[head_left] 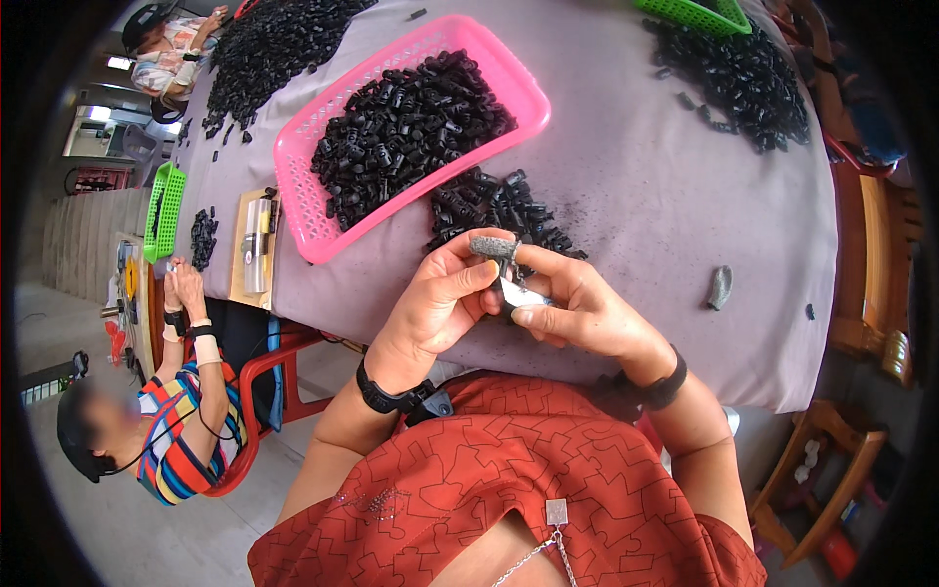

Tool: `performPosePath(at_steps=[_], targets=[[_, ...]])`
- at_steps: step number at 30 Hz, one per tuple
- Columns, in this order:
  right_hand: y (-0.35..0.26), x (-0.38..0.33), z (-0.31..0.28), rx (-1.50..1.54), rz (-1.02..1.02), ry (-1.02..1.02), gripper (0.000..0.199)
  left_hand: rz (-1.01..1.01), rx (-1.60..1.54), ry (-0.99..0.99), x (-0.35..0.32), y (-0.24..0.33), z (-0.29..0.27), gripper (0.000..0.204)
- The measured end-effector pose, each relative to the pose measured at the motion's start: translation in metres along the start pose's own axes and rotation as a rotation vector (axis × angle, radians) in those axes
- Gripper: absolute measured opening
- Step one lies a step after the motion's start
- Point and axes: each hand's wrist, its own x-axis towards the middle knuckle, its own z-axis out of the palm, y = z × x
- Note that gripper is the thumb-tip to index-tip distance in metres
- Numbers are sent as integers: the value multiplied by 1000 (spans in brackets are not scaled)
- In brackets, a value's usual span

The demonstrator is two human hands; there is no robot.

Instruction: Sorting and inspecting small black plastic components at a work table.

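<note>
My left hand [440, 289] is closed in a pinch, thumb against fingers, in front of the pink basket. What it pinches is mostly hidden; a small dark piece shows between the hands. Close against it, my right hand [582, 305] is closed round a small pale, pointed blade-like piece [523, 295]. A grey speckled finger sleeve [492, 247] appears to cover the tip of my right index finger. Just beyond my hands lies a loose heap of small black plastic parts [499, 207]. The pink basket [293, 186], full of similar parts, stands behind it.
Another grey finger sleeve [720, 287] lies on the cloth-covered table [646, 176] to the right. Black heaps [269, 73] [743, 83] rest at the far left and right. A wooden board with a metal-looking roll [256, 245], a green basket [164, 210] and a seated co-worker [196, 421] are at left.
</note>
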Motion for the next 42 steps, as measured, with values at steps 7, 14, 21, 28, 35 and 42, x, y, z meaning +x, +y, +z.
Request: performPosePath(at_steps=[7,14,21,28,35,42], targets=[[-4,0,-2,-3,14,-3,51,1,19,9,0,0,2,39],[-2,2,-2,-13,19,18,44,7,11,6,1,-1,1,37],[4,3,-6,18,-9,78,32,7,18,-22,1,-4,3,35],[-2,-1,-2,-8,15,6,54,17,-1,-17,2,0,1,33],[-3,2,-2,1,49,-5,56,28,43,16,1,0,0,40],[-4,0,-1,1,24,-5,49,11,44,1,1,0,0,40]])
